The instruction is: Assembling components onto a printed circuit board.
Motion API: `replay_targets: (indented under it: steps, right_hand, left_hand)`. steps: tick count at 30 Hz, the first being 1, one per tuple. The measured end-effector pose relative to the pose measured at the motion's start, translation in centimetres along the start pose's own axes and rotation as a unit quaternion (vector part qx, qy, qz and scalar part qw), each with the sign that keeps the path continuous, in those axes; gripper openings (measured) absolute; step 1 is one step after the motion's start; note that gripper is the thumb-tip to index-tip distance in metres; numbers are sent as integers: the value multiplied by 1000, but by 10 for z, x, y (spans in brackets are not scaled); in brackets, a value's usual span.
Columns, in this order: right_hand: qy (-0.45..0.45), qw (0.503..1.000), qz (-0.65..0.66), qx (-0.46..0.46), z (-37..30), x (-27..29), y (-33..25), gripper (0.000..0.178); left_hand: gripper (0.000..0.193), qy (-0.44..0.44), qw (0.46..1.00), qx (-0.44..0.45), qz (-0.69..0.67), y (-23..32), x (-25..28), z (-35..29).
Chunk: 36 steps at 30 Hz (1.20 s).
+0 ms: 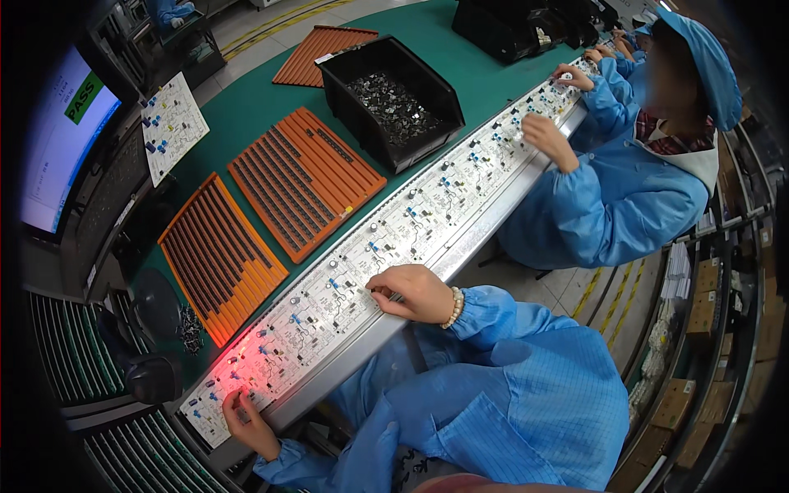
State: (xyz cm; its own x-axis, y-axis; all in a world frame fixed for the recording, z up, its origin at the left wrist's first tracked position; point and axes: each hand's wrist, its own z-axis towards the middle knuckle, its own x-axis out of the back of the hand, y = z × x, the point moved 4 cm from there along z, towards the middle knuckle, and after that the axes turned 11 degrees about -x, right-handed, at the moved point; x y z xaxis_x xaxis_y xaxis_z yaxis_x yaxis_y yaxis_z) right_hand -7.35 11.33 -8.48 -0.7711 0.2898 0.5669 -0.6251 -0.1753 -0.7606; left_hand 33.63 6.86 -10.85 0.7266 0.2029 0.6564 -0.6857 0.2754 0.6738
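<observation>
A long row of white circuit boards [349, 283], fitted with blue, black and grey parts, lies in a metal rail running diagonally from lower left to upper right. At the lower left end, my left hand [251, 426] is at the board's near edge, fingers curled together beside a patch of red light. My right hand [417, 294], with a beaded bracelet at the wrist, is over the boards farther along the row. Its thumb and fingers are pinched together; anything small between them is too hidden to name.
Orange-brown slotted trays [362, 182] holding dark parts lie beyond the rail. Past them is a black bin [448, 107] of small metallic pieces. A black handheld scanner [152, 376] and a monitor [57, 140] stand left. At right, a co-worker in blue [625, 201] reaches over the same row.
</observation>
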Motion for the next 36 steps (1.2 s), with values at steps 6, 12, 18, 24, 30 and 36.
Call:
replay_targets:
  steps: [6, 12, 18, 24, 30, 36]
  right_hand:
    - [-26, 1000, 4, -7, 3, -10, -4, 18]
    - [-19, 996, -41, -76, -3, -10, -10, 17]
    - [-8, 997, -56, -57, -5, -13, -9, 16]
    - [2, 997, -78, -19, 3, -18, -22, 17]
    - [-67, 994, -89, 21, 9, -37, -49, 20]
    - [-98, 989, -105, 43, 10, -44, -60, 20]
  left_hand:
    - [13, 9, 999, 15, -27, -2, 8, -11]
    - [11, 5, 999, -25, 25, -5, 14, -9]
    - [12, 19, 995, -78, 67, 9, 40, 7]
    - [13, -54, 979, -166, 106, 5, 49, 15]
    - [12, -95, 969, -185, 131, -4, 57, 20]
    - [12, -124, 961, -209, 133, -10, 55, 16]
